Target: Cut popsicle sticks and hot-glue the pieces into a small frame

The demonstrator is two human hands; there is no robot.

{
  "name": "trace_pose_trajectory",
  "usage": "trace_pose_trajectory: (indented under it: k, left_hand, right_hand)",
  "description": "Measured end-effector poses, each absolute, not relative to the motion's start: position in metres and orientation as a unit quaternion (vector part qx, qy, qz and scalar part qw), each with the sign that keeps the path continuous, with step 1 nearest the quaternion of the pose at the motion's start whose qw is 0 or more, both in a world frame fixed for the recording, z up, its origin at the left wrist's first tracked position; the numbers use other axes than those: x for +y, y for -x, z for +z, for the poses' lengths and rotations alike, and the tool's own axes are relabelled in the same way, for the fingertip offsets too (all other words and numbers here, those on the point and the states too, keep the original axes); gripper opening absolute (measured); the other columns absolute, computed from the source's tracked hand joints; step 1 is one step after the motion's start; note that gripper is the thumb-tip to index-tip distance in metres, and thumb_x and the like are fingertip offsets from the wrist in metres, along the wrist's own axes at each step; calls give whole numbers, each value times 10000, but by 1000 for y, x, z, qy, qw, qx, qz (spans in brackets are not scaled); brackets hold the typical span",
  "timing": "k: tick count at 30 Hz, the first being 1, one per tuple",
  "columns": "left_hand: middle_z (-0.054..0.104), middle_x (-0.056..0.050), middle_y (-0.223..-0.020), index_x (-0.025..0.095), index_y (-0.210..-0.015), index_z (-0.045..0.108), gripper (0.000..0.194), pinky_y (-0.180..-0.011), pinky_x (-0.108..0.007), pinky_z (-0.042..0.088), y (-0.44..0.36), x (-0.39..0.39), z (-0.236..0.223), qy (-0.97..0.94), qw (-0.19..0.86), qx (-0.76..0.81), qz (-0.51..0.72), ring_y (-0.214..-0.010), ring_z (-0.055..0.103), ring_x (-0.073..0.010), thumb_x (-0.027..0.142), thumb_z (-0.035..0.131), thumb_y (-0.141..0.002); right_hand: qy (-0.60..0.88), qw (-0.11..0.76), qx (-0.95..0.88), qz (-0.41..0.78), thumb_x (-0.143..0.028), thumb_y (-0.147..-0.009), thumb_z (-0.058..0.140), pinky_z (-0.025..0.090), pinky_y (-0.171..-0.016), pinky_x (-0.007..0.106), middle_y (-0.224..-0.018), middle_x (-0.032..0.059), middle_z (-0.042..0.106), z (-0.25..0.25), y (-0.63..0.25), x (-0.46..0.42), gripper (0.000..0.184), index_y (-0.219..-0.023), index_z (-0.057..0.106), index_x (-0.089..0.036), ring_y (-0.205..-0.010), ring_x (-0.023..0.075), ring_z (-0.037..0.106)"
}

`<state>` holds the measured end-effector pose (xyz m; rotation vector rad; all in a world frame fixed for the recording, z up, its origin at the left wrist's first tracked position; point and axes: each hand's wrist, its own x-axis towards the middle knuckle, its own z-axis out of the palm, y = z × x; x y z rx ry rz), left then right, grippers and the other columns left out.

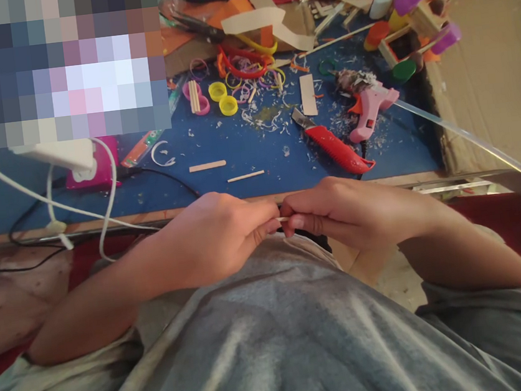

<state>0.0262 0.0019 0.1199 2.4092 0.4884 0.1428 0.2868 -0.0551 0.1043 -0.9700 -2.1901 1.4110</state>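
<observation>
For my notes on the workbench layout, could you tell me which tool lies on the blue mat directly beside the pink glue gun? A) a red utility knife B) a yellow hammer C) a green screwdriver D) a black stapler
A: the red utility knife lies on the blue mat just left of the pink glue gun.

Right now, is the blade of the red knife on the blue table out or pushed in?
Out. The red knife lies flat on the blue table, and a short grey blade shows past its upper-left end. Neither of the hands touches it.
</observation>
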Motion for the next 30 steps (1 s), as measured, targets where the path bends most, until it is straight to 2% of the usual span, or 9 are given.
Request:
trace_pose_trajectory:
  k: [4, 9, 13, 21, 30]
  left_hand:
    - [849, -12, -886, 209, -1049, 747, 228, -626, -260, 430, -24, 2, 121, -922, 339, 178, 57, -757, 789, -166, 214, 546, -1155]
    - [747, 12, -765, 205, -916, 676, 266, -590, -249, 385, -23, 5, 122, -923, 345, 159, 52, -610, 649, -116, 184, 529, -1138]
    - [682, 24, -728, 220, -881, 621, 254, -601, -257, 372, -22, 10, 120, -921, 359, 146, 42, -617, 620, -124, 180, 545, -1121]
    - [590, 28, -683, 229, -860, 576, 281, -594, -272, 341, -23, 16, 118, -924, 359, 132, 21, -590, 550, -135, 235, 531, -1138]
    - [539, 36, -683, 234, -852, 542, 275, -592, -273, 334, -23, 18, 116, -915, 381, 132, 13, -586, 489, -129, 243, 526, -1126]
  right_hand:
    - [307, 220, -788, 486, -326, -1221, 509, 425, -652, 223, -841, -6, 734, 102, -286, -56, 296, -1005, 658, -189, -664, 87, 590]
    - [288, 235, -803, 467, -300, -1223, 512, 412, -648, 222, -844, -13, 689, 100, -285, -57, 296, -978, 635, -189, -669, 84, 547]
    - [282, 238, -805, 465, -292, -1221, 526, 392, -634, 223, -817, -38, 630, 98, -285, -58, 284, -970, 616, -195, -643, 79, 470]
    - [276, 236, -809, 462, -276, -1221, 525, 357, -603, 218, -774, -66, 534, 99, -284, -56, 308, -921, 557, -213, -622, 75, 410]
    - [282, 231, -805, 468, -305, -1220, 528, 371, -617, 232, -810, -43, 592, 98, -284, -57, 291, -946, 571, -218, -641, 88, 442]
